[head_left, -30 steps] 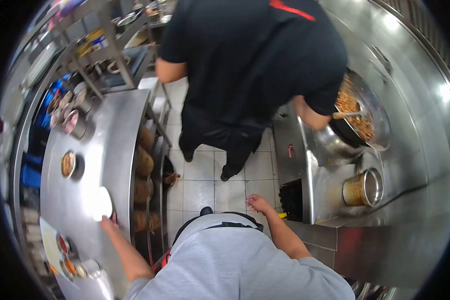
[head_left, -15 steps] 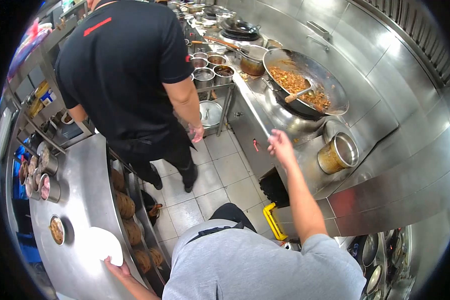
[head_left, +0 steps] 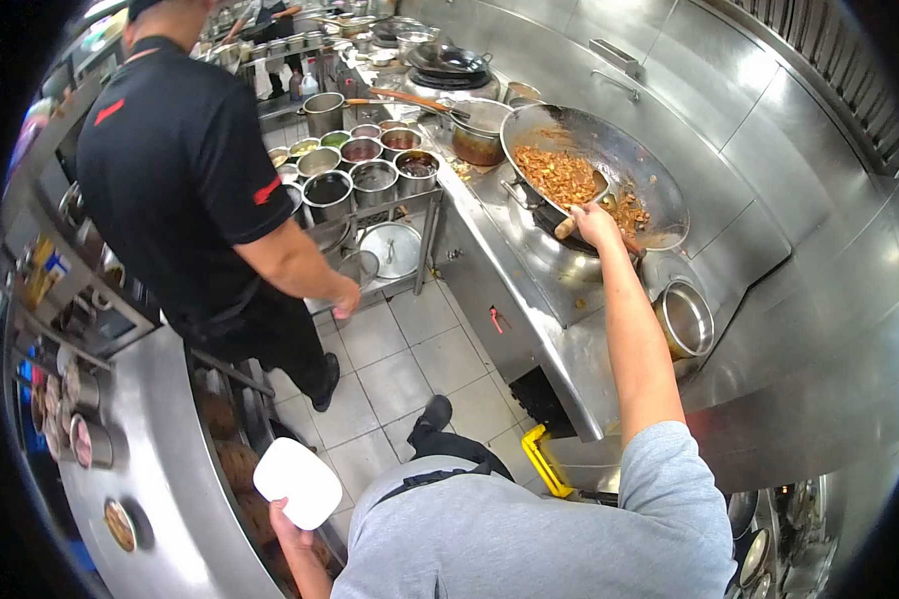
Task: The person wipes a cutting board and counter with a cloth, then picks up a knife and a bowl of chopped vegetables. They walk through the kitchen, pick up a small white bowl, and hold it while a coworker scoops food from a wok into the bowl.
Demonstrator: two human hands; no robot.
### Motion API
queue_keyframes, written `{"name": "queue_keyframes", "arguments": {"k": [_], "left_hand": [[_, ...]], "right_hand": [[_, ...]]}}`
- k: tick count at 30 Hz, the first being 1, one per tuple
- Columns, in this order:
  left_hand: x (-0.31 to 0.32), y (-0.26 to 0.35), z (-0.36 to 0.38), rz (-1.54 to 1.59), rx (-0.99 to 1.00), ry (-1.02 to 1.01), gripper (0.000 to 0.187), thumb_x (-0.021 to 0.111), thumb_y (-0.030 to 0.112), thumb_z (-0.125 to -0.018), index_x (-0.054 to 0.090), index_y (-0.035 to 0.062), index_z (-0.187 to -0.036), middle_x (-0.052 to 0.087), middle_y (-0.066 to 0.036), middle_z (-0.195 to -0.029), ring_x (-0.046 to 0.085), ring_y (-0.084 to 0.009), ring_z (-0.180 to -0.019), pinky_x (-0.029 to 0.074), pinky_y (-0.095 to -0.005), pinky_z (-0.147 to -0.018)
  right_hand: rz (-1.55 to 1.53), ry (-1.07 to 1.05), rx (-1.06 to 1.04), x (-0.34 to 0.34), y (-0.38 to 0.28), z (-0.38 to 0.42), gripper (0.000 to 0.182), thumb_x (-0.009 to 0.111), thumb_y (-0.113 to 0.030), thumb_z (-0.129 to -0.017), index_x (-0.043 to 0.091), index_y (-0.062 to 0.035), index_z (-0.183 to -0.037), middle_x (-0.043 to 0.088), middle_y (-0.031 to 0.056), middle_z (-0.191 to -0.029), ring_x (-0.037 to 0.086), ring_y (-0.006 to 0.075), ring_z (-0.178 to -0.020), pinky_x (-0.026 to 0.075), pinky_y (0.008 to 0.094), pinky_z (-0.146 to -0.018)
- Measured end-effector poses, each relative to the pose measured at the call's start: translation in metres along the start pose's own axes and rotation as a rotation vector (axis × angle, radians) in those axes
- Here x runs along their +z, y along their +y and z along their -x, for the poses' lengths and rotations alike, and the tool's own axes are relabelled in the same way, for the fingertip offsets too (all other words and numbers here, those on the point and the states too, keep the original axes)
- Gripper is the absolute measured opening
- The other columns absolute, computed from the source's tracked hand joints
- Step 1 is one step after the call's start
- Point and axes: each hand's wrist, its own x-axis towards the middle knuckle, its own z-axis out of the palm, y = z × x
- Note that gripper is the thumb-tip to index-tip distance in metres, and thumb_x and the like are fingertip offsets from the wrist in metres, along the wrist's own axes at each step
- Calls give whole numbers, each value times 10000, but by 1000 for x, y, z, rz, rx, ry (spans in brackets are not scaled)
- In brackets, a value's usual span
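Note:
My right hand [head_left: 597,225] is closed on the wooden-ended handle of a ladle [head_left: 566,228]. The ladle's bowl rests among brown chopped food [head_left: 557,178] inside a large wok [head_left: 664,175] on the stove. In my left hand [head_left: 290,527] is a white plate [head_left: 298,481] with rounded corners, gripped at its lower edge. That plate is bare and hangs over the gap beside the steel counter.
A co-worker in black [head_left: 175,180] stands ahead on the left. Sauce pots [head_left: 375,180] fill a rack by the stove. A metal pot [head_left: 684,319] sits right of my forearm. On the left steel counter [head_left: 170,439] is a small bowl of food [head_left: 120,524].
My right hand has reached forward and taken hold of the ladle. The plate has come off the left counter toward my body. The co-worker has shifted left in view.

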Motion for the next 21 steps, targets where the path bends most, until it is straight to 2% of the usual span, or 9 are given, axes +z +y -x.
{"name": "queue_keyframes", "arguments": {"k": [7, 8, 9, 11, 13, 15, 16, 18, 21], "left_hand": [[121, -37, -110, -101, -110, -54, 570, 486, 245, -724, 423, -1, -1234, 544, -137, -1137, 546, -303, -1038, 454, -410, -885], [147, -37, -124, -133, -122, -102, 555, 495, 237, -728, 432, -5, -1224, 547, -131, -1127, 549, -295, -1026, 458, -403, -877], [169, -39, -137, -145, -133, -110, 555, 495, 237, -728, 432, -5, -1224, 547, -131, -1127, 549, -295, -1026, 458, -403, -877], [212, -41, -166, -167, -154, -159, 548, 503, 237, -729, 438, -13, -1213, 551, -126, -1115, 550, -292, -1019, 458, -395, -874], [259, -42, -182, -188, -152, -167, 553, 511, 238, -729, 434, -19, -1213, 552, -123, -1107, 551, -296, -1012, 456, -392, -876], [285, -45, -203, -218, -156, -213, 550, 519, 239, -727, 439, -20, -1207, 552, -122, -1099, 552, -297, -1007, 456, -395, -872], [300, -46, -209, -227, -171, -234, 538, 531, 245, -725, 452, -9, -1193, 549, -121, -1094, 552, -290, -1004, 458, -399, -865], [321, -50, -224, -242, -213, -259, 577, 547, 249, -711, 429, 2, -1219, 545, -123, -1106, 549, -295, -1010, 458, -405, -874], [344, -56, -246, -301, -275, -323, 628, 575, 252, -690, 405, 14, -1246, 539, -120, -1121, 541, -308, -1026, 452, -411, -892]], "right_hand": [[198, -246, 255, 28, 0, -90, 535, 536, -449, -798, 516, -95, -1198, 551, 135, -1216, 534, 276, -1114, 416, 403, -922], [184, -284, 280, 26, 0, -99, 486, 547, -380, -786, 524, -96, -1180, 550, 113, -1224, 531, 276, -1122, 415, 403, -927], [174, -289, 287, 37, 13, -117, 465, 539, -285, -771, 516, -74, -1184, 560, 146, -1200, 542, 287, -1107, 424, 401, -920], [153, -343, 260, 47, 27, -138, 522, 533, -227, -756, 466, -51, -1242, 569, 196, -1160, 552, 314, -1085, 433, 392, -913], [-113, -222, 267, 57, 44, -147, 682, 551, -181, -720, 327, 5, -1337, 550, 258, -1150, 547, 344, -1078, 449, 387, -887], [-395, -41, 286, 52, 53, -139, 710, 577, -181, -705, 319, 30, -1332, 516, 268, -1199, 539, 319, -1101, 455, 389, -876], [-396, -41, 295, 41, 50, -130, 710, 577, -181, -705, 319, 30, -1332, 516, 268, -1199, 539, 319, -1101, 455, 389, -876], [-849, 19, 407, 11, 40, -114, 738, 601, -197, -707, 303, 10, -1349, 470, 251, -1268, 526, 297, -1126, 439, 382, -899], [-872, 133, 359, -3, 44, -108, 738, 596, -110, -724, 278, -52, -1388, 504, 212, -1225, 569, 250, -1004, 453, 385, -824]]}}
